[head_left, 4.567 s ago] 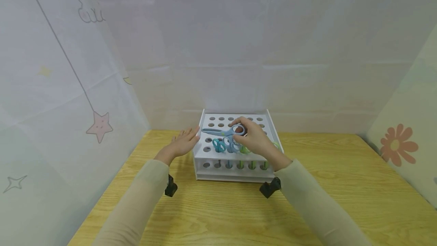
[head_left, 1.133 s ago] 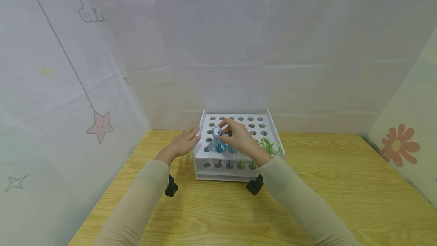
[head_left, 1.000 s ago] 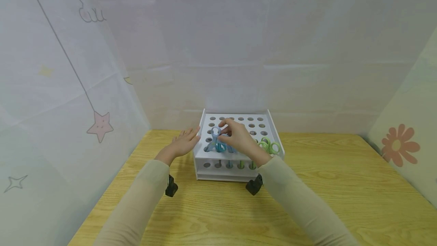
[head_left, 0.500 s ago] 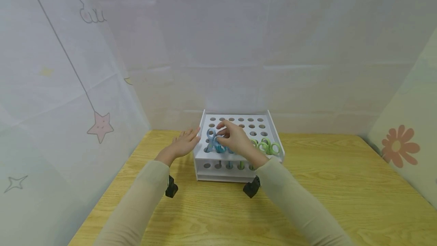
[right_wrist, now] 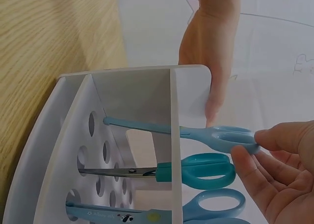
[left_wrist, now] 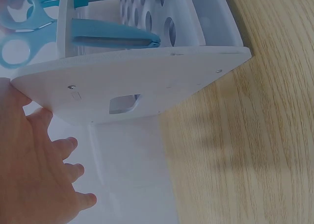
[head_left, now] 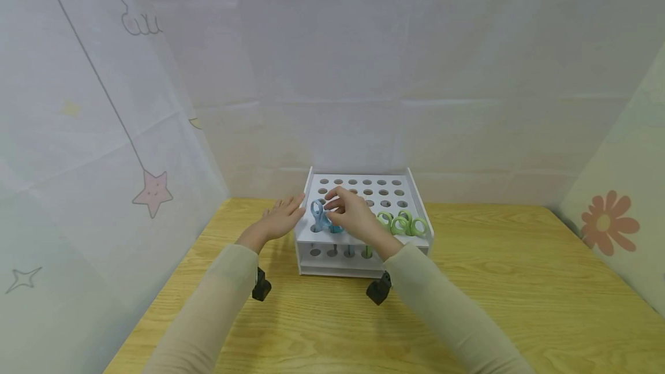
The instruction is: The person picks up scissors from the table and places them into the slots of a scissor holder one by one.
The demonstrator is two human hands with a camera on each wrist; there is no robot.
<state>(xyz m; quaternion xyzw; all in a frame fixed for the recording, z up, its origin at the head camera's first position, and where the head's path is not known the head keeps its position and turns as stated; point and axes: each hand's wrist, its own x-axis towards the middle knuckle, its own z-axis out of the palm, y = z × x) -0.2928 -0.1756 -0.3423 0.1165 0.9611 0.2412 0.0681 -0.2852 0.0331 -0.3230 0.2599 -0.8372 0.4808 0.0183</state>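
My right hand (head_left: 355, 217) pinches the handle of light blue scissors (right_wrist: 142, 125) between thumb and fingertips. Their blades point down through the front-left hole of a white two-tier rack (head_left: 358, 238), and in the right wrist view the tip reaches the lower tier's hole. Just beside them stand teal-handled scissors (right_wrist: 166, 172) and another light blue pair (right_wrist: 135, 215). Several green scissors (head_left: 408, 227) fill holes at the right of the front row. My left hand (head_left: 280, 218) rests against the rack's left side panel (left_wrist: 98, 87), fingers straight.
The rack stands on a wood-grain table (head_left: 332, 322) near its back edge. Rows of round holes continue behind the scissors. A pale printed sheet (head_left: 332, 74) hangs behind, with more sheeting at both sides. Black wrist cameras (head_left: 379, 288) sit under each wrist.
The light blue scissors, held flat above the rack earlier, have turned upright and sunk into the front-left hole. My right hand has moved left and down with them; the left hand stays put.
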